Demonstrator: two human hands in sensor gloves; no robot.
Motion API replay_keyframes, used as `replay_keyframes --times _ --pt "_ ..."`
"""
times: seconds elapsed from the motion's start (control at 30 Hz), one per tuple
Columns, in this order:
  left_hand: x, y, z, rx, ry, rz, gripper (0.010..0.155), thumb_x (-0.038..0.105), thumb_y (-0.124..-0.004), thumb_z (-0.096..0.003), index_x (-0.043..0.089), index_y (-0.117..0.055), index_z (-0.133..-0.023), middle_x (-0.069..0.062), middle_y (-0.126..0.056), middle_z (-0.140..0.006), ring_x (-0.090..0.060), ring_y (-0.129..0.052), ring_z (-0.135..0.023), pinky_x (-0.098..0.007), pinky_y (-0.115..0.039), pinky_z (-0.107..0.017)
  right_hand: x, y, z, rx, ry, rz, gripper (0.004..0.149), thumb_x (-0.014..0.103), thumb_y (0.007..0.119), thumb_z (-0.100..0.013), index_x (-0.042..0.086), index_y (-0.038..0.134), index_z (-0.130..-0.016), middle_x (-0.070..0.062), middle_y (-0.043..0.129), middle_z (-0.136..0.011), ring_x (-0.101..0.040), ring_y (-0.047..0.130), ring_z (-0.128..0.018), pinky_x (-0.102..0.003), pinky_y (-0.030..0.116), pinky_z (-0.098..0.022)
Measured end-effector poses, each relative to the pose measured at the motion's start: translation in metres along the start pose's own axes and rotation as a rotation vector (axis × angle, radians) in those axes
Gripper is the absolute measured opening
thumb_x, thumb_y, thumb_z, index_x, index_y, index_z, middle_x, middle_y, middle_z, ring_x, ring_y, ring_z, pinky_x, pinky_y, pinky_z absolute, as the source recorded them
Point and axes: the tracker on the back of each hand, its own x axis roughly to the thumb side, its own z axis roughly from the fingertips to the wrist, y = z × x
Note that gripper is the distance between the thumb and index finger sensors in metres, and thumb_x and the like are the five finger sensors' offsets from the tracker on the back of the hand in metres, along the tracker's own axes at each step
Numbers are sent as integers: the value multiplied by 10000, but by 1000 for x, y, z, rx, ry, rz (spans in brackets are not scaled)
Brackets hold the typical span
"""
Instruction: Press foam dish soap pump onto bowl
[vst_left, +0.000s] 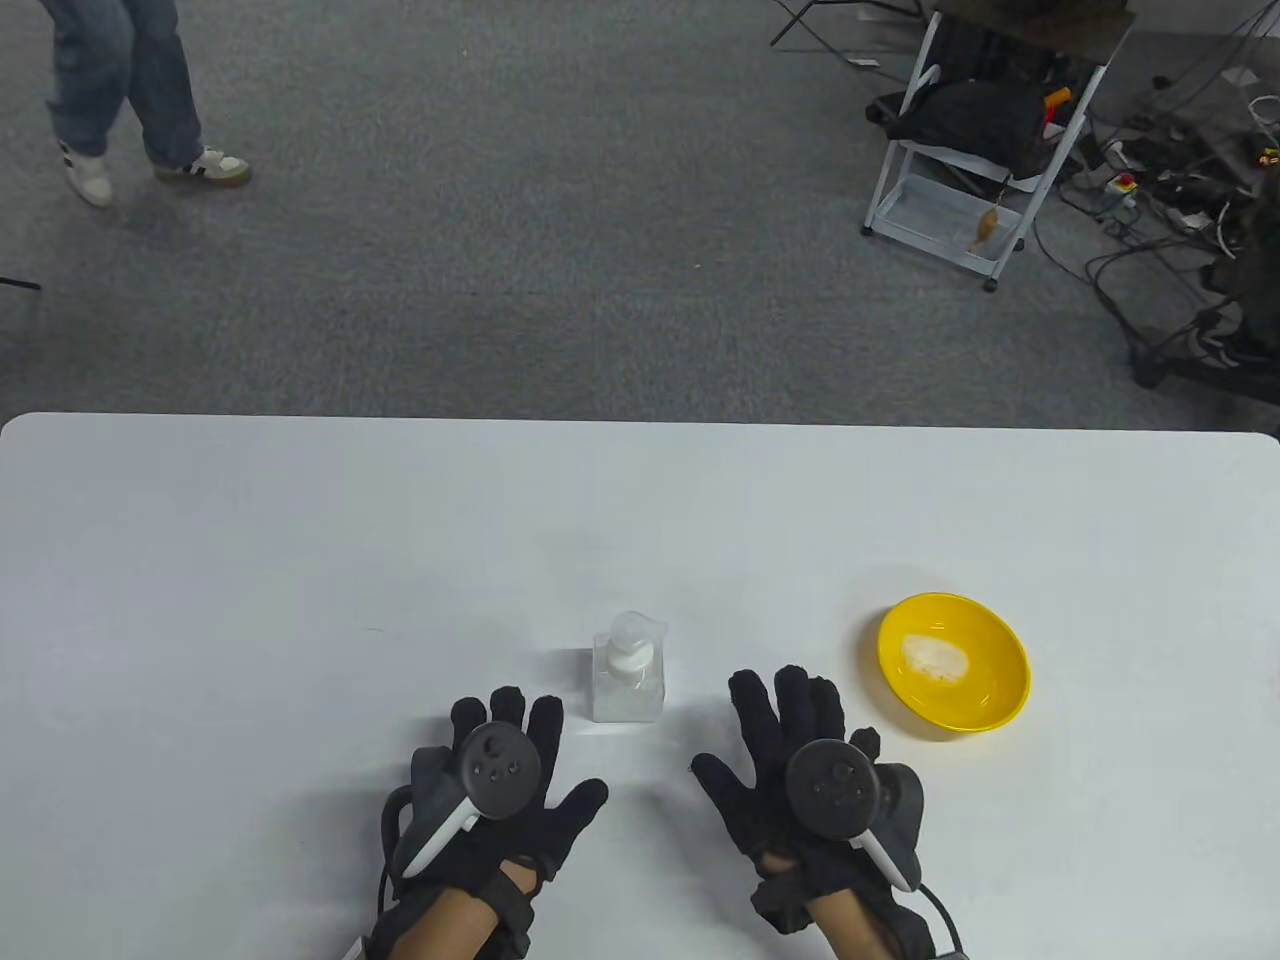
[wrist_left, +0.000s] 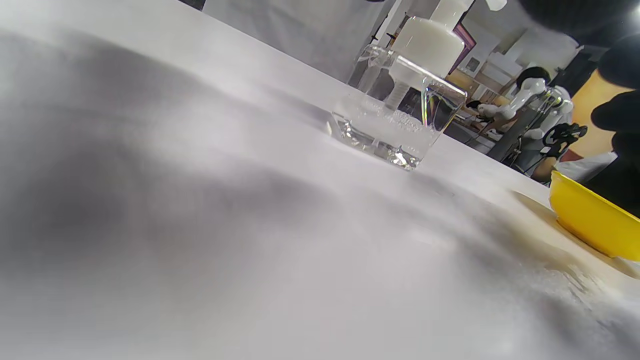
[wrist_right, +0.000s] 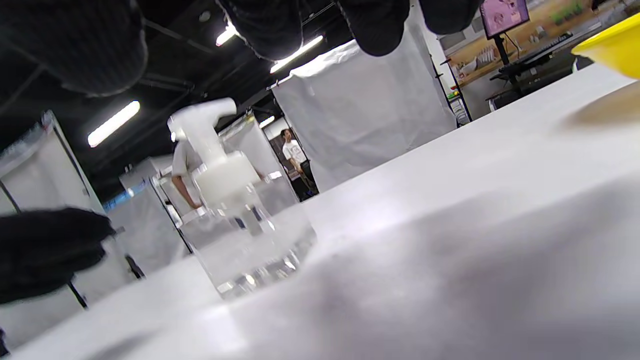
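Observation:
A clear square soap bottle (vst_left: 628, 678) with a white pump head stands upright on the white table (vst_left: 300, 560), near the front middle. It shows in the left wrist view (wrist_left: 400, 120) and the right wrist view (wrist_right: 240, 225). A yellow bowl (vst_left: 955, 664) holding a white patch of foam sits to its right, also in the left wrist view (wrist_left: 595, 220) and right wrist view (wrist_right: 610, 45). My left hand (vst_left: 505, 760) rests flat and open just left of the bottle. My right hand (vst_left: 790, 740) rests flat and open between bottle and bowl. Neither hand touches anything but the table.
Beyond the table's far edge lies grey carpet. A white rolling cart (vst_left: 975, 150) and cables stand at the back right. A person's legs (vst_left: 120, 100) are at the back left.

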Motion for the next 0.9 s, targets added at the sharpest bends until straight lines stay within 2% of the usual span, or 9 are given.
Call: replay_keyframes --times 0.1,0.2,0.43,0.57,0.9 --pt "-6 -6 -1 -26 20 -32 938 822 -573 -326 402 -202 -1078 1 -27 -1173 -388 40 -1073 -743 -146 -701 -5 6 3 26 -2 30 826 686 692 -403 318 403 -1083 -257 318 -1123 -584 270 -998 -897 227 -480" --pt "-11 -5 -1 -4 27 -46 949 832 -568 -314 405 -206 -1080 0 -33 -1177 -386 39 -1076 -739 -140 -701 -9 7 9 64 33 -28 825 678 696 -409 332 374 -1085 -260 284 -1125 -587 225 -995 -892 181 -472" --pt "-11 -9 0 -10 19 -45 948 834 -563 -313 404 -207 -1080 -2 -37 -1177 -386 33 -1076 -737 -140 -700 -7 13 10 69 12 57 828 683 694 -405 338 369 -1084 -252 274 -1126 -576 214 -998 -890 180 -472" --pt "-10 -14 4 -31 13 -60 948 837 -561 -313 410 -206 -1080 6 -28 -1177 -378 52 -1074 -735 -91 -684 -6 19 10 94 10 64 827 683 692 -406 356 340 -1080 -251 268 -1126 -580 223 -996 -888 178 -468" --pt "-10 -13 5 4 13 -75 942 832 -569 -312 414 -218 -1080 15 -32 -1178 -369 61 -1073 -732 -75 -683 -3 21 13 98 10 65 819 677 694 -407 350 361 -1080 -254 274 -1125 -580 227 -995 -887 173 -467"
